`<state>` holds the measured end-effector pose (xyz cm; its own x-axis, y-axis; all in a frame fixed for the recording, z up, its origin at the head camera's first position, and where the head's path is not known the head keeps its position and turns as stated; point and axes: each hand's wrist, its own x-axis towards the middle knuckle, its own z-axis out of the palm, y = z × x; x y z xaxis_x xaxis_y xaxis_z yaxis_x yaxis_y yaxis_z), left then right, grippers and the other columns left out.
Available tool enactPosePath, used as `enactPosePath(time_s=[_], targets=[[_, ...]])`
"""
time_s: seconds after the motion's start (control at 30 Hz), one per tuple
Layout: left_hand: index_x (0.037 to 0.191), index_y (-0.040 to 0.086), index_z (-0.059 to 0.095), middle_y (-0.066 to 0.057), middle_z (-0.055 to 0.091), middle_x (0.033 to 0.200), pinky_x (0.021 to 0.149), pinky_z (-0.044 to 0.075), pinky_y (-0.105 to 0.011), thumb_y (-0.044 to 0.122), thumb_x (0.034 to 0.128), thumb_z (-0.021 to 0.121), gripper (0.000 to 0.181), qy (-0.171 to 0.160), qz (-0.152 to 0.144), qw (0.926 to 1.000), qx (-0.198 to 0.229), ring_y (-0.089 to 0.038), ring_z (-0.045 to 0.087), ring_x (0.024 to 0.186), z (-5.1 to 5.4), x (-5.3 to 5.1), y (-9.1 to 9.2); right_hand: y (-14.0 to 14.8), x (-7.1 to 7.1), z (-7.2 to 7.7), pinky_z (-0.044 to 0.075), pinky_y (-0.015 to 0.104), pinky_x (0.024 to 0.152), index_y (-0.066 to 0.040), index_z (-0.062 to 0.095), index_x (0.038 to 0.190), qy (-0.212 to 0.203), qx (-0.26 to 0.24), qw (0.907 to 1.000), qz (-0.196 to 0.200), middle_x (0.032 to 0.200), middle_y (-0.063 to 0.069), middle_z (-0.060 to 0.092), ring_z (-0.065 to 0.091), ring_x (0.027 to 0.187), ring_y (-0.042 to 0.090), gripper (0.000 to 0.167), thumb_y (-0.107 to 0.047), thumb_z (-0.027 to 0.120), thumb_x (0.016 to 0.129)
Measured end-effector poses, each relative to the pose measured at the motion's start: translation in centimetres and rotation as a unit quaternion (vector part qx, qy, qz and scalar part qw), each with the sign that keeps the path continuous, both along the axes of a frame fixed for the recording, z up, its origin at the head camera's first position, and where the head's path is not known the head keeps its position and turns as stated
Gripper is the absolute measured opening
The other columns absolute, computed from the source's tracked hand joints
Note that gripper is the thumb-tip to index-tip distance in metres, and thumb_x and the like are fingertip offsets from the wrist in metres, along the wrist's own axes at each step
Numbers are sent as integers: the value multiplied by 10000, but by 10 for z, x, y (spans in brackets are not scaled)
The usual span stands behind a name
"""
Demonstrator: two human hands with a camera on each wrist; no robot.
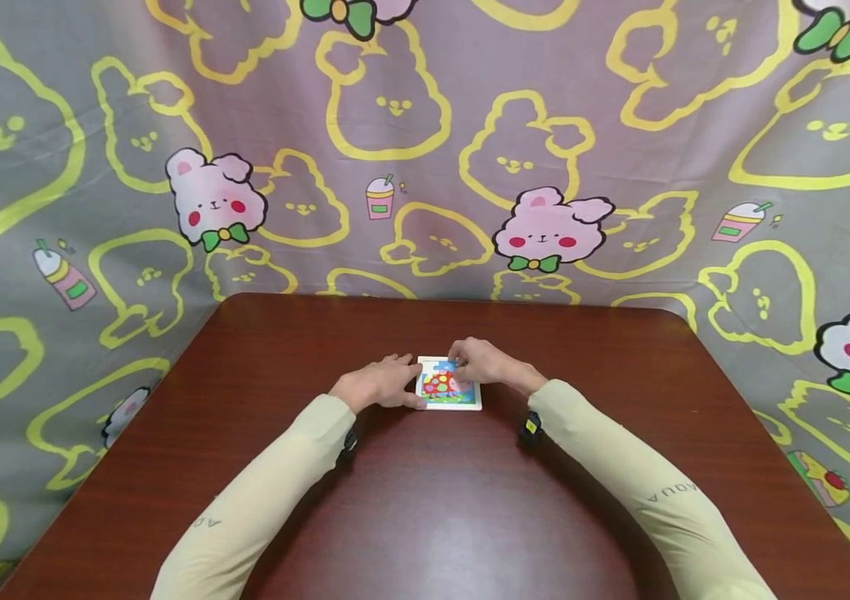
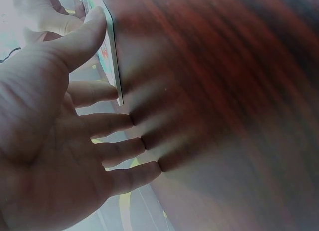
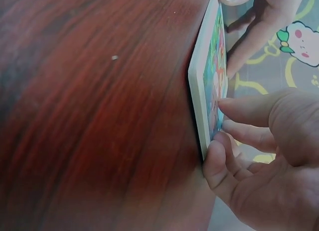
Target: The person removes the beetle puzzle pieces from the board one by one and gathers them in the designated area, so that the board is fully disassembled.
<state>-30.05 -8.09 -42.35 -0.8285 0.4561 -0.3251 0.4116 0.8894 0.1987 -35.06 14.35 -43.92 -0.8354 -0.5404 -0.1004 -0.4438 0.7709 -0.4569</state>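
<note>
A small white-framed picture board [image 1: 447, 407] lies flat on the table, showing a red spotted figure on green and blue, with a pale patch at its upper left. Against its left side rests my left hand [image 1: 378, 384], fingers spread; in the left wrist view this hand [image 2: 55, 136] has its thumb at the board's edge [image 2: 112, 57] and fingertips on the tabletop. My right hand [image 1: 490, 365] covers the upper right corner. In the right wrist view, thumb and a fingertip of the right hand [image 3: 279, 146] touch the picture, other fingers bent at the frame [image 3: 199, 76]; no held piece shows.
The brown wooden table [image 1: 425, 500] extends around the board on all sides. Behind it hangs a grey and pink curtain [image 1: 425, 183] with yellow outlines and rabbit figures. Both forearms, in pale sleeves, reach in from the near edge, with a dark device [image 1: 531, 427] at the right wrist.
</note>
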Motion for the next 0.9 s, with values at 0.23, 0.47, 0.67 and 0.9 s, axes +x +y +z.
enactPosePath(time_s=[0.23,0.47,0.67,0.9], targets=[[1633,120,345,-203,222,1710,1263,248,-559,525,1000,648,811,-13,-22,10000,-13,-411,180,1588,-2,-1,-2,-2,1,1,569,404,902,-11,631,1177,17,-114,9999,-8,1170,191,688,665,1070,279,253,-101,726,961],[1633,133,348,-195,226,1711,1270,239,-548,535,998,644,808,-8,-55,10000,18,-410,174,1590,-3,-2,-2,-3,1,-3,555,389,859,-43,586,1122,152,-212,9996,-81,1122,171,672,648,1016,262,224,-104,726,959],[1626,143,367,-192,239,1708,1265,249,-552,537,992,652,799,-1,-49,10000,53,-409,188,1587,-4,-4,-2,-5,1,-7,521,330,754,-75,572,1064,265,-449,9984,-217,1005,101,663,620,888,205,189,-82,723,950],[1623,134,371,-199,242,1705,1262,250,-562,527,992,658,798,9,-49,10000,44,-418,191,1584,-2,-3,-2,-7,3,-3,496,327,742,-72,575,1014,394,-625,9971,-199,944,81,675,611,842,202,152,-49,708,945]])
